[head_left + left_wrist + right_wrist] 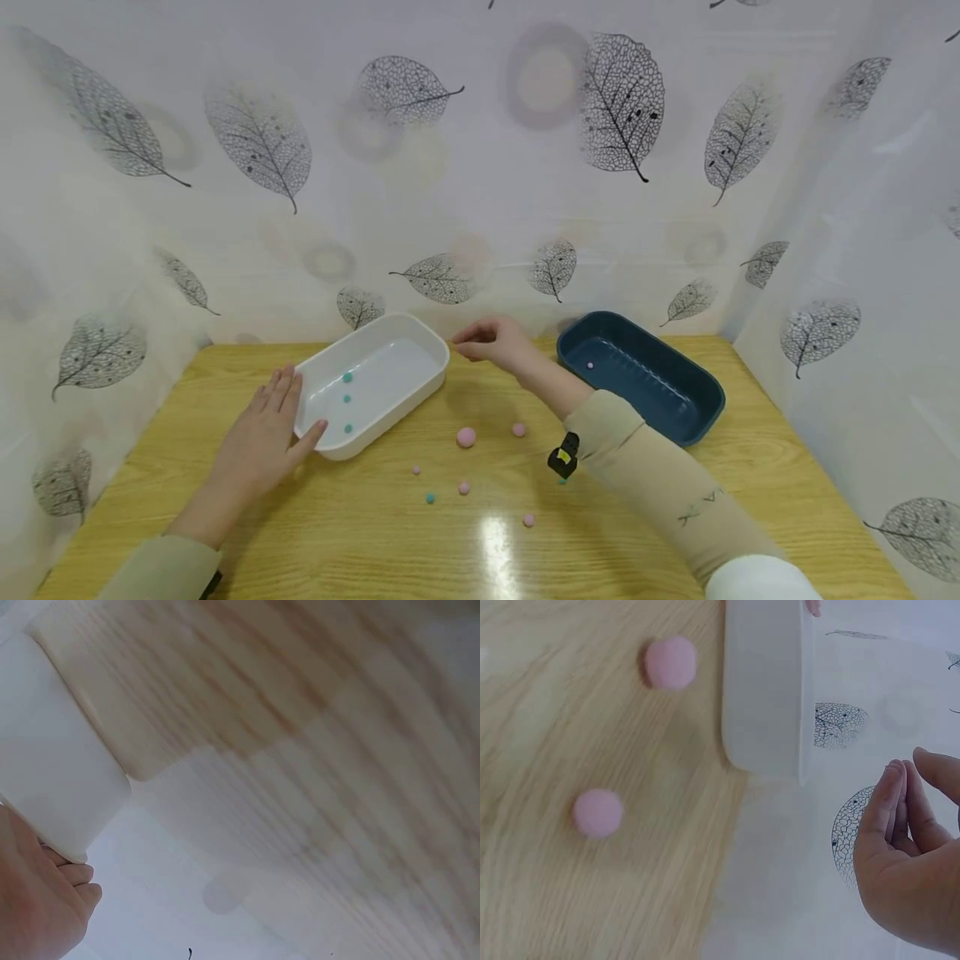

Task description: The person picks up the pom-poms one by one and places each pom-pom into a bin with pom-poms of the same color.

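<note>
My left hand (pixel 262 437) rests against the left end of a white rectangular tub (pixel 386 417). Its fingers are straight along the rim, and the thumb lies over the near corner. In the left wrist view, fingertips (pixel 79 874) show just past the tub's rim. Three small teal balls (pixel 347 398) lie inside the tub. Just beyond the tub's right end hovers my right hand (pixel 495 340), thumb and fingers bent toward each other. The right wrist view shows a narrow gap at its fingertips (pixel 892 774), with nothing visible between them.
A dark blue tub (pixel 693 425) stands at the right with a small pink ball (pixel 590 365) inside. On the wooden table, a larger pink ball (pixel 466 437), several smaller pink ones and a teal ball (pixel 430 498) lie loose. A leaf-patterned sheet (pixel 480 192) hangs behind.
</note>
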A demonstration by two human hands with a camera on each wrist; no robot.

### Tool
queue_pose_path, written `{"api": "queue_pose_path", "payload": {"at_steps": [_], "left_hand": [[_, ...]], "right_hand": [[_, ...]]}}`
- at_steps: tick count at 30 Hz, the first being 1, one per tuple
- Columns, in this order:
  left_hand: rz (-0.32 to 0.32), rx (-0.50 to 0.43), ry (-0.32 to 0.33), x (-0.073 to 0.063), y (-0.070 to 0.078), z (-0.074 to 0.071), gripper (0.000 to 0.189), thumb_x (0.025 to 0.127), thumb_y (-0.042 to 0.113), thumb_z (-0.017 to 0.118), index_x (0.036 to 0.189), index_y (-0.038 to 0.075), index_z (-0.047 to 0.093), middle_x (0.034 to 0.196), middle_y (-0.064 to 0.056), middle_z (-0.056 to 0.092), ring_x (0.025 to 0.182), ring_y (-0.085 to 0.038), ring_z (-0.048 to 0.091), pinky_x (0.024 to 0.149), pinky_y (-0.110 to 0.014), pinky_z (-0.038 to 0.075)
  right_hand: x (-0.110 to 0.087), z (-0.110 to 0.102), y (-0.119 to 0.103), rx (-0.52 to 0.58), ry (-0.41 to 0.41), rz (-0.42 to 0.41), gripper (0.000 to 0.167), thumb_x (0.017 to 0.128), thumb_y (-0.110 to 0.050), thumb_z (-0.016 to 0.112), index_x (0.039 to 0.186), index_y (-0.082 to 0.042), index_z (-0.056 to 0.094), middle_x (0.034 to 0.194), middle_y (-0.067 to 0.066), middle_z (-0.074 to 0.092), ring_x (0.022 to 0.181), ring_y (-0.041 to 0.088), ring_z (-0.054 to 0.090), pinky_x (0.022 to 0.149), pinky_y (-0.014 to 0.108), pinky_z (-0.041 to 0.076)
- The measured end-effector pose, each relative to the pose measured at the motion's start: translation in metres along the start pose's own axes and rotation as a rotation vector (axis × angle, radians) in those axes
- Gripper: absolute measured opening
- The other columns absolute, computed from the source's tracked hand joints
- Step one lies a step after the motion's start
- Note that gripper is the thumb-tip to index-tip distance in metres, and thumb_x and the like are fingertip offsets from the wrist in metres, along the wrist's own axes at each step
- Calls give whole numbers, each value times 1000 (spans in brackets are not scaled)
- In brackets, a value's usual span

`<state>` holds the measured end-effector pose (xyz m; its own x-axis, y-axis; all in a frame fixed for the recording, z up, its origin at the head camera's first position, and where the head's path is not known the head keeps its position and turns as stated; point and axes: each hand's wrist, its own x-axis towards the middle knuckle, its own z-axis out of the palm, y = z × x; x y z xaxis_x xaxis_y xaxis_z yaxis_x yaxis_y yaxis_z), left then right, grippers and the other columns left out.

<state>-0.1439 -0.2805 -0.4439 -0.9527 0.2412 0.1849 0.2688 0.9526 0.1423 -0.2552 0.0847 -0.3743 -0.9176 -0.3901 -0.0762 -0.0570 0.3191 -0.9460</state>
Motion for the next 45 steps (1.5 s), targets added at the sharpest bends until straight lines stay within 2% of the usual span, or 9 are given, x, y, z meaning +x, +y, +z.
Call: {"api": "queue_pose_path", "payload": {"at_steps": [3,6,11,14,19,28,38,45], "left_hand": [[0,2,1,0,0,0,90,106,49,57,159,-18,28,168,-38,25,156,-55,29,128,-64,28],[4,9,-2,-1,0,0,90,106,50,56,159,-18,28,168,-38,25,155,-55,30,127,-64,28],[8,12,2,-1,0,0,90,106,50,56,158,-18,29,167,-39,27,155,-56,30,126,-65,31],[5,7,3,-1,1,-1,90,106,49,57,158,-18,29,167,-39,27,154,-57,30,126,-65,31],[5,6,1,-2,2,-2,89,106,48,57,158,-19,30,167,-39,27,154,-57,30,125,-65,32],[1,8,-3,-3,2,-1,90,105,49,58,157,-19,29,166,-39,27,154,-57,30,126,-65,31],[-2,3,-14,-2,3,-1,90,106,49,58,158,-19,28,168,-38,25,155,-56,29,127,-64,30],[9,2,17,-1,2,-1,90,105,48,58,158,-19,30,167,-39,27,154,-56,31,127,-63,30]], "right_hand": [[-10,-8,6,-26,-15,-2,26,100,-9,72,121,6,75,113,17,78,92,10,71,99,44,63],[-23,-16,13,-59,-32,6,25,100,-7,72,120,7,75,112,18,78,94,19,74,101,53,60],[-46,-29,29,-141,-39,9,24,100,-9,72,118,6,76,109,17,79,98,32,74,96,57,60],[-58,-37,39,-178,-29,12,24,100,-10,73,118,5,76,107,15,79,92,26,74,91,53,61],[-75,-46,55,-219,-32,7,22,100,-12,73,115,3,77,108,15,78,86,10,69,82,36,61],[-100,-52,82,-224,-17,-7,19,99,-11,74,112,3,78,107,16,78,85,8,65,71,21,54],[-123,-52,110,-271,-23,24,17,97,-13,76,107,0,80,99,11,79,85,4,66,72,18,54],[-135,-55,116,-259,-50,34,16,96,-12,76,106,0,80,97,8,78,82,2,64,70,18,53]]}}
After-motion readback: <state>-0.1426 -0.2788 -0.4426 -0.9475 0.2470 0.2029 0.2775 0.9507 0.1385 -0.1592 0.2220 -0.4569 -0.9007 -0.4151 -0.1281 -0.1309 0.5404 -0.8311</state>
